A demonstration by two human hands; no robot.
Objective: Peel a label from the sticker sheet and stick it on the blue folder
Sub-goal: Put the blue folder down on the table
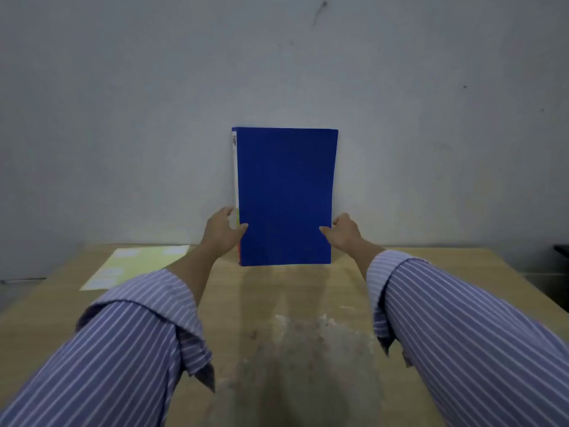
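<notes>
The blue folder [284, 195] stands upright at the far edge of the wooden table [277, 291], in front of the wall, its white spine strip facing left. My left hand [223, 229] grips its lower left edge and my right hand [343, 231] grips its lower right edge, thumbs on the front cover. The pale yellow sticker sheet [135, 265] lies flat on the table at the far left, with several white labels on it. No label shows on the folder's front.
A grey-white wall [431, 134] rises directly behind the table. A worn, whitish patch [308, 340] marks the tabletop near me. A dark object [562, 251] sits beyond the table's right edge.
</notes>
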